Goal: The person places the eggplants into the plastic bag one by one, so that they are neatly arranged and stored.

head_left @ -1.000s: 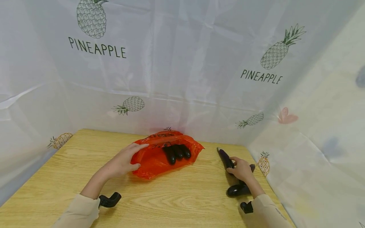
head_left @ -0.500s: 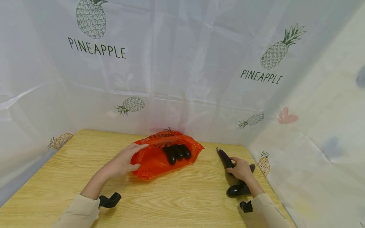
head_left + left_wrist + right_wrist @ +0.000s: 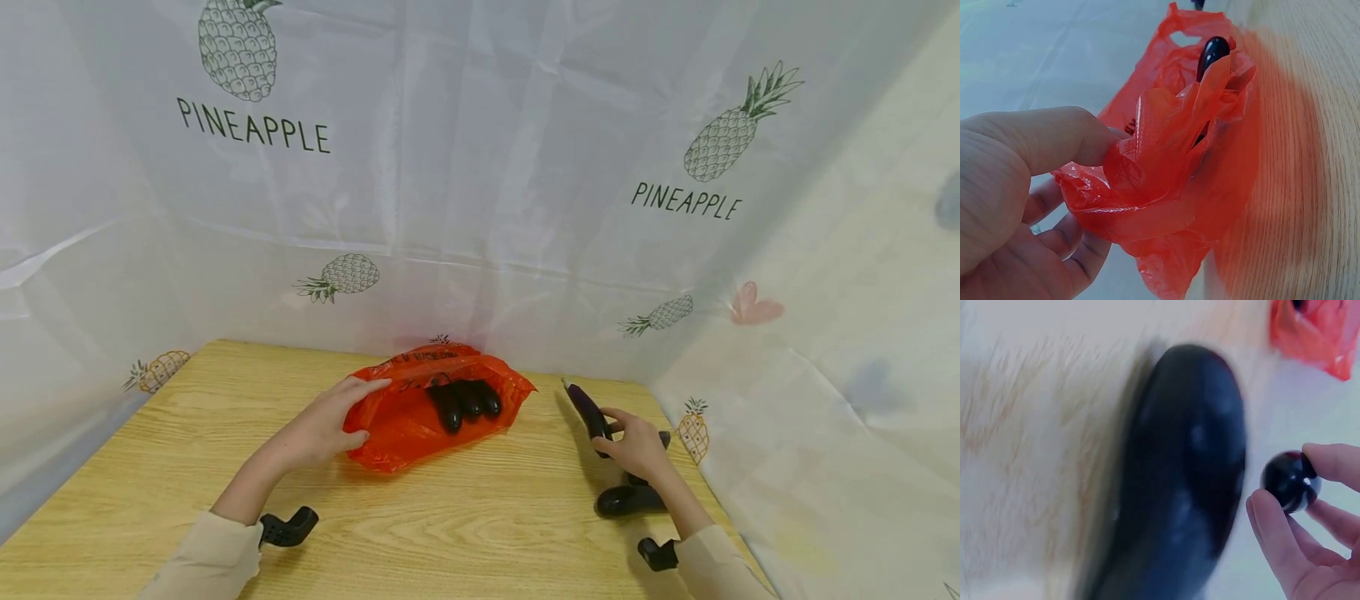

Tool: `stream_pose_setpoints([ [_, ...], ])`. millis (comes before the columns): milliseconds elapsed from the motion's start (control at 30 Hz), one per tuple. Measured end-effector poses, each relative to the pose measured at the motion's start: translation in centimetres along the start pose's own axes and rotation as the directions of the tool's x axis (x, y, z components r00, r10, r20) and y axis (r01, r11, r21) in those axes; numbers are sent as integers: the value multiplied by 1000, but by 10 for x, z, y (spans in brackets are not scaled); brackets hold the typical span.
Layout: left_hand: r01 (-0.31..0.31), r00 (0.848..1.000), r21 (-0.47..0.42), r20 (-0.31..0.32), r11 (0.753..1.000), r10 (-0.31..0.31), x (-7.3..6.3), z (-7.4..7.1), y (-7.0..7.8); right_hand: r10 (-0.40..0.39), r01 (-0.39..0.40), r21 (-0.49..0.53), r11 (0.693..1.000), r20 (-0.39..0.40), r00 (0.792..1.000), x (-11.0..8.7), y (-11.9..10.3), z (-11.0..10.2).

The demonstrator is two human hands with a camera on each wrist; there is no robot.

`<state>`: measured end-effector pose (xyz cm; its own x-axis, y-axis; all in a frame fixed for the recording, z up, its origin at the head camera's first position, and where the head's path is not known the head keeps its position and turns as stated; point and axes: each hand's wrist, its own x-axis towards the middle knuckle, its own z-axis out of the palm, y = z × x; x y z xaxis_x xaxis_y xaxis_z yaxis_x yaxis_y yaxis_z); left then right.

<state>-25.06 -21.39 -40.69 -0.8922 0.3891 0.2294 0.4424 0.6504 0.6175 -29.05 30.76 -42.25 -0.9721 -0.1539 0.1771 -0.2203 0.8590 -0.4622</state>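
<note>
My left hand (image 3: pixel 322 425) holds the left edge of a red plastic bag (image 3: pixel 401 429), its thumb and fingers on either side of the film in the left wrist view. The bag lies on its side with its mouth gaping, and several dark eggplants (image 3: pixel 450 408) show inside. Between thumb and fingertips, my right hand (image 3: pixel 639 450) grips a slim dark eggplant (image 3: pixel 585 408), stem end pointing away and a shadow beside it on the table. Under the right wrist lies another eggplant (image 3: pixel 624 502), large and close in the right wrist view. A further eggplant (image 3: pixel 664 438) is mostly hidden behind the right hand.
The wooden table (image 3: pixel 465 533) backs onto a white curtain (image 3: pixel 480 208) printed with pineapples. Its right edge runs close by the loose eggplants, along a second hanging sheet (image 3: pixel 832 375). Black wrist mounts (image 3: pixel 288 527) stick out from both sleeves.
My right hand has shifted the gripped eggplant slightly up and to the left, and its shadow now stands apart from it. The left hand and bag have stayed put.
</note>
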Motion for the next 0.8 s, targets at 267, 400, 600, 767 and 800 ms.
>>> stream_pose_setpoints([
  [267, -6, 1000, 8, -5, 1000, 6, 0, 0, -1, -9, 7, 77, 997, 21, 1000, -13, -28, -12],
  [400, -11, 1000, 7, -8, 1000, 11, 0, 0, 0, -24, 22, 108, 994, 19, 1000, -19, -45, -17],
  [600, -27, 999, 22, -17, 999, 27, 0, 1, 0, -51, 48, 151, 987, 16, 999, -23, -66, -19],
  [767, -28, 999, 17, -19, 999, 28, 0, 1, 0, -77, 71, 181, 981, 25, 997, -26, -81, -16],
  [800, -27, 999, 15, -19, 1000, 27, 0, 1, 0, -84, 77, 183, 980, 28, 996, -26, -83, -15],
])
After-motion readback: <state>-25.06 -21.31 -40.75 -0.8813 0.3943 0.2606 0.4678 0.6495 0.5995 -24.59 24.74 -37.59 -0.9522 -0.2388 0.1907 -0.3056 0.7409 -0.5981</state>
